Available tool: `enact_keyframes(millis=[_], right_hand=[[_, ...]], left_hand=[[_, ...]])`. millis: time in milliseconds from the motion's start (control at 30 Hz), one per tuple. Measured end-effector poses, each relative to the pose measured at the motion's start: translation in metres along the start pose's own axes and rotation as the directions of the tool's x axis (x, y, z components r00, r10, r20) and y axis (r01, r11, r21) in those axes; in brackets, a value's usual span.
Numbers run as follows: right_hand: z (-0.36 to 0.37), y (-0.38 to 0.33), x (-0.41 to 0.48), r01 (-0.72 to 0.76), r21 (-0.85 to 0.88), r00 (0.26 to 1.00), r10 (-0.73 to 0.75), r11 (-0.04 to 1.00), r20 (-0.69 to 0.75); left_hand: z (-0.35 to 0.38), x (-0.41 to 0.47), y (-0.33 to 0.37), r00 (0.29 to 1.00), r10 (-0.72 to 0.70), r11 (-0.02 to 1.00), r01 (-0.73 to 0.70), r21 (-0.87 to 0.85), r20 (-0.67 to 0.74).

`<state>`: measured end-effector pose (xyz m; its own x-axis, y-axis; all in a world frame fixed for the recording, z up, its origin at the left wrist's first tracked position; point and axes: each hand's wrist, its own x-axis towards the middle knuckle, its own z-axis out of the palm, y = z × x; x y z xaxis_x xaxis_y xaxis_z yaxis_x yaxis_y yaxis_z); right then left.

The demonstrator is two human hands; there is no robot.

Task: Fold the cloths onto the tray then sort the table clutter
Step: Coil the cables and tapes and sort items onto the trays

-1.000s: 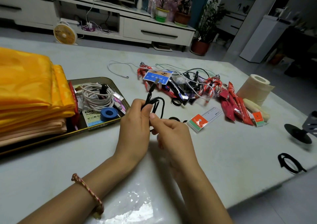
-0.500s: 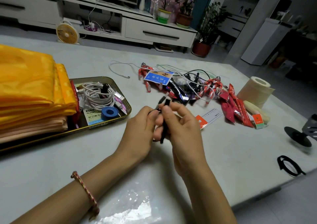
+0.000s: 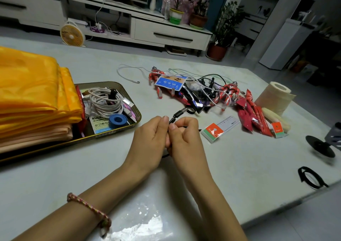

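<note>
Tabletop [image 3: 239, 167] tray [image 3: 114, 131] — cloths [image 3: 31, 93], cables [image 3: 105, 102]

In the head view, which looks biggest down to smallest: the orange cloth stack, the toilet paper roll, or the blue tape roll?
Largest: orange cloth stack, cut off by the frame edge.
Next: toilet paper roll, which lies farther from the camera.
Smallest: blue tape roll.

Person's left grip [image 3: 147, 139] and right grip [image 3: 184, 141] meet low over the worktop [image 3: 239, 167], both pinching a black cable [image 3: 180, 112]; its plug end juts up past the fingertips. Tray [image 3: 138, 111] on the person's left carries folded orange cloths [image 3: 31, 97], a coiled white cable [image 3: 106, 102] and a blue tape roll [image 3: 117, 121]. Beyond the hands lie a tangled clutter pile [image 3: 193, 93], ruler [image 3: 221, 128] and tissue roll [image 3: 275, 98].
</note>
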<state>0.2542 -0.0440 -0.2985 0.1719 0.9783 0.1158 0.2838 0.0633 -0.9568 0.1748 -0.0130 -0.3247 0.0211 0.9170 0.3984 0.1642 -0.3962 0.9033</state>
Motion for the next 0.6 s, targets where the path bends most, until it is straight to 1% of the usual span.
enact_keyframes(millis=[67,100,133,167,200,233,300,333,367,400,433,467,500,533,600], right_hand=[[-0.009,-0.007,-0.004,-0.012,-0.023,0.997,0.014,1.000,0.082],[-0.017,-0.013,-0.007,-0.008,-0.081,0.991,0.019,0.997,0.134],[-0.027,-0.020,-0.012,0.019,-0.199,0.983,0.019,0.980,0.185],[-0.038,-0.028,-0.016,0.075,-0.347,0.974,0.005,0.935,0.225],[-0.049,-0.035,-0.018,0.148,-0.458,0.972,-0.044,0.877,0.229],[-0.058,-0.042,-0.018,0.223,-0.499,0.970,-0.141,0.837,0.197],[-0.069,-0.056,-0.009,0.385,-0.489,0.920,-0.367,0.783,0.136],[-0.072,-0.060,0.000,0.442,-0.481,0.896,-0.403,0.757,0.188],[-0.072,-0.060,0.009,0.437,-0.469,0.898,-0.339,0.767,0.282],[-0.071,-0.061,0.018,0.384,-0.469,0.898,-0.205,0.795,0.389],[-0.069,-0.061,0.024,0.335,-0.492,0.872,-0.066,0.804,0.486],[-0.066,-0.061,0.029,0.326,-0.521,0.837,0.015,0.789,0.547],[-0.065,-0.060,0.031,0.340,-0.554,0.828,0.038,0.760,0.559],[-0.063,-0.058,0.033,0.366,-0.572,0.825,0.028,0.734,0.564],[-0.060,-0.055,0.034,0.388,-0.615,0.838,0.015,0.686,0.545]], left_hand=[[-0.002,0.001,0.000,1.000,0.011,1.000,-0.011,0.013,-0.017],[-0.004,0.003,0.000,0.999,0.024,0.999,-0.023,0.032,-0.032],[-0.006,0.006,-0.001,0.998,0.040,0.998,-0.038,0.052,-0.045],[-0.007,0.008,-0.001,0.998,0.048,0.997,-0.045,0.063,-0.048],[-0.008,0.011,-0.002,0.998,0.048,0.997,-0.045,0.067,-0.041],[-0.009,0.012,-0.002,0.999,0.045,0.997,-0.044,0.065,-0.015],[-0.008,0.011,0.000,0.996,0.060,0.997,-0.064,0.052,0.072],[-0.007,0.009,0.000,0.990,0.078,0.995,-0.084,0.047,0.116],[-0.006,0.007,0.000,0.983,0.094,0.994,-0.103,0.046,0.156],[-0.007,0.006,0.000,0.977,0.110,0.992,-0.120,0.045,0.185],[-0.008,0.005,0.001,0.972,0.122,0.990,-0.133,0.045,0.202],[-0.009,0.005,0.002,0.969,0.133,0.989,-0.145,0.042,0.206],[-0.010,0.005,0.004,0.965,0.143,0.987,-0.155,0.037,0.221],[-0.010,0.005,0.003,0.963,0.151,0.986,-0.162,0.034,0.222],[-0.009,0.005,0.001,0.962,0.155,0.986,-0.164,0.022,0.226]])
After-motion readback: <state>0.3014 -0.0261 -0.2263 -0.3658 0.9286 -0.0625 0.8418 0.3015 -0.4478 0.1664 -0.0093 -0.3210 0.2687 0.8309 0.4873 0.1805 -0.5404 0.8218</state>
